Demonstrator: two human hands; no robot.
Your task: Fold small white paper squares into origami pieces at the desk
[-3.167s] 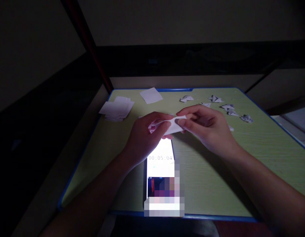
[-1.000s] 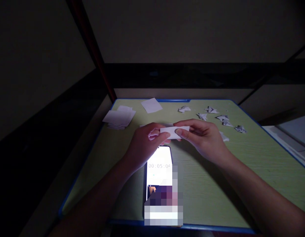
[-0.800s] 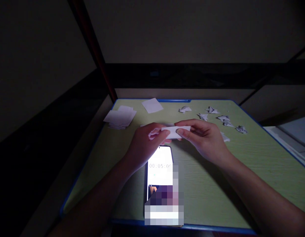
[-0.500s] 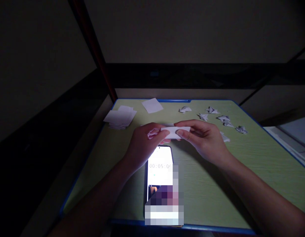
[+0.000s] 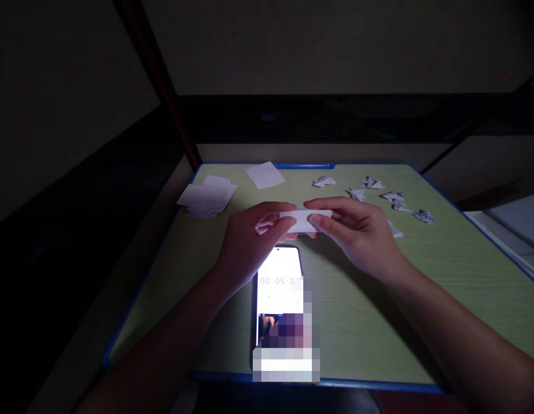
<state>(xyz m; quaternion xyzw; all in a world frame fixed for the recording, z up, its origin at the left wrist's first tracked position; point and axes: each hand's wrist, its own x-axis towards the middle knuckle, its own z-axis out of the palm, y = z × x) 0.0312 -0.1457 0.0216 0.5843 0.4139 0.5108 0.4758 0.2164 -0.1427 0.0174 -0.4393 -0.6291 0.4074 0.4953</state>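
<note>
A small strip of folded white paper (image 5: pixel 302 222) is held level above the table, just beyond the phone. My left hand (image 5: pixel 254 238) pinches its left end, thumb on the near face and fingers behind. At the right end my right hand (image 5: pixel 357 233) grips it the same way, with the thumb pressed on the near face and the index finger along the top edge. The other fingers of both hands are partly hidden behind the paper. Below the hands lies a lit phone (image 5: pixel 279 264) with a running timer; its lower part is blurred out.
The green table (image 5: pixel 362 333) has a blue rim. A stack of white paper sheets (image 5: pixel 206 196) lies at the back left, one single sheet (image 5: pixel 265 175) to its right. Several folded paper pieces (image 5: pixel 392 196) are scattered at the back right. White boxes or papers (image 5: pixel 515 230) stand beyond the right edge.
The whole view has shifted slightly, so the table sits a little higher in the picture. Both hands keep their hold on the folded paper. The phone's timer has advanced.
</note>
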